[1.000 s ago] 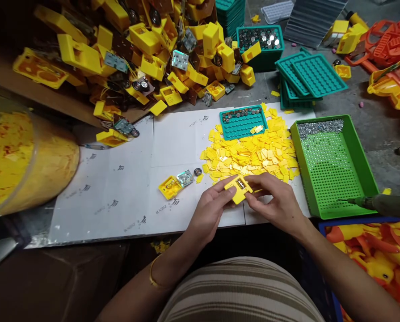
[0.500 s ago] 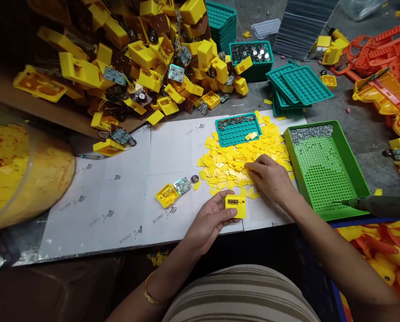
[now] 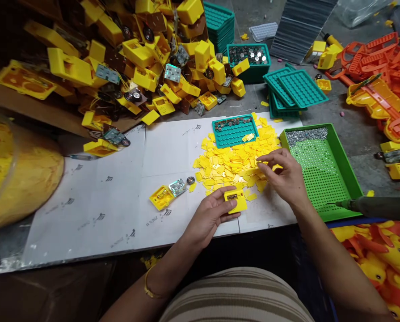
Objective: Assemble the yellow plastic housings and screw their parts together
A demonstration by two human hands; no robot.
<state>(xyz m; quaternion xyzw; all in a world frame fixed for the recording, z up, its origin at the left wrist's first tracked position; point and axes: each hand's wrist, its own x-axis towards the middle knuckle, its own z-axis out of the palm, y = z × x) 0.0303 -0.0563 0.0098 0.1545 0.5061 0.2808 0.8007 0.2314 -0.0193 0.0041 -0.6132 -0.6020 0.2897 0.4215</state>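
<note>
My left hand (image 3: 211, 214) grips a yellow box (image 3: 237, 202) that has a row of small metal parts in a slot. Above the right side of the pile of yellow plates (image 3: 226, 163), my right hand (image 3: 285, 176) has its thumb and index finger pinched; what lies between them is too small to make out. A teal tray (image 3: 235, 131) with button cells along its top rows rests against the pile. Left of my left hand lies an opened yellow case (image 3: 161, 198), with a circuit board (image 3: 177, 187) and a round black part (image 3: 191, 180) beside it.
A green basket (image 3: 349, 179) holding screws stands right, with a dark tool tip (image 3: 354, 204) over it. Yellow casings (image 3: 139, 53) are heaped at the back left. Teal trays (image 3: 302, 89) and a box of cells (image 3: 250, 74) stand behind. A yellow tub (image 3: 35, 174) is left.
My right hand has lifted a little from the pile and moved right, its fingers now pinched above the plates. My left hand still holds the box, now slightly tilted. The view has shifted slightly.
</note>
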